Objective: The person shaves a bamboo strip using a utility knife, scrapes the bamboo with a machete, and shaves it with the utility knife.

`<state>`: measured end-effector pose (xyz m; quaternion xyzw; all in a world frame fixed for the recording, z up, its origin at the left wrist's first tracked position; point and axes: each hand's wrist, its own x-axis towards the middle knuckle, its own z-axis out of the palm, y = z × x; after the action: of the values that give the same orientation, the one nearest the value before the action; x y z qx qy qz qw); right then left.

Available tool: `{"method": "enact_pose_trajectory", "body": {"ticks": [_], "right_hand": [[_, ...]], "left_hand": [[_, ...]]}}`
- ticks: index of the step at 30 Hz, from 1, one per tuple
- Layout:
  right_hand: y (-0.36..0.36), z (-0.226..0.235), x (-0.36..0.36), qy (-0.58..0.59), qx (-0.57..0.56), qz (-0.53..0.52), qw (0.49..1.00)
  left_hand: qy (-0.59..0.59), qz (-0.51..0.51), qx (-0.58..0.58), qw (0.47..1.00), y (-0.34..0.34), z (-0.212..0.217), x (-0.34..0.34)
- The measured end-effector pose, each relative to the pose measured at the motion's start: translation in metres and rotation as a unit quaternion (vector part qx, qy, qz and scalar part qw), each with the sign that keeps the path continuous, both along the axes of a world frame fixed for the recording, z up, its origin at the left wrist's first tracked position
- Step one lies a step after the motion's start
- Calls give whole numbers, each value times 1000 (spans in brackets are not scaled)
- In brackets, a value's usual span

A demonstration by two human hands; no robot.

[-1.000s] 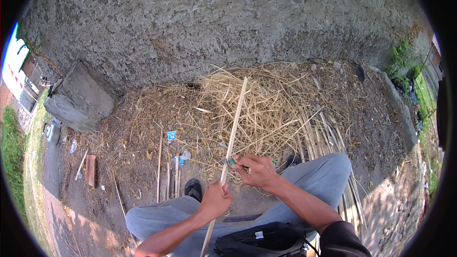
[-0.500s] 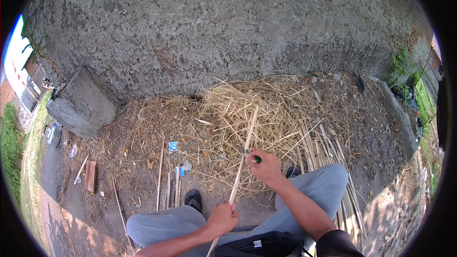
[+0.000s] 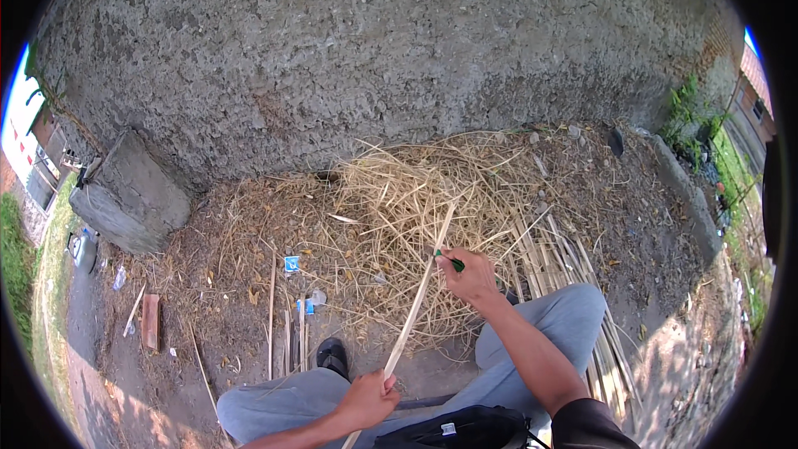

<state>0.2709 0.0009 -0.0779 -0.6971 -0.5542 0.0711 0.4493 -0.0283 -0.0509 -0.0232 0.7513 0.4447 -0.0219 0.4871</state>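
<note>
A long pale bamboo strip [image 3: 414, 312] slants up and away from my lap, its far end over a heap of shavings [image 3: 407, 199]. My left hand [image 3: 366, 400] is closed around the strip's near part, above my left thigh. In my right hand [image 3: 467, 274] is a knife with a green handle [image 3: 456, 264]; the fingers wrap round it. The short blade lies against the strip's upper half, and most of it is hidden there. A bundle of split bamboo strips [image 3: 553, 258] lies on the ground beside my right leg.
A rough grey wall [image 3: 374, 50] rises behind the heap. At the left stand a concrete block [image 3: 133, 195] and a kettle [image 3: 84, 251]; a reddish brick [image 3: 150, 321] lies nearer. Two blue packets [image 3: 292, 263] and thin strips [image 3: 272, 316] lie by my left foot. A black bag [image 3: 457, 428] rests at my lap.
My left hand has shifted slightly left and down with the strip's near end. The right hand with the knife stays near the same part of the strip. The whole view has tilted slightly.
</note>
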Motion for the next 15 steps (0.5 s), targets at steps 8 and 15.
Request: {"method": "enact_pose_trajectory", "body": {"ticks": [8,15], "right_hand": [[7,-20,18,3,-87,-40,995],[6,-47,28,-19,-139,-67,988]], "left_hand": [[18,-15,-14,1000,-12,-5,-27],[28,32,-80,996,-25,20,-46]]}}
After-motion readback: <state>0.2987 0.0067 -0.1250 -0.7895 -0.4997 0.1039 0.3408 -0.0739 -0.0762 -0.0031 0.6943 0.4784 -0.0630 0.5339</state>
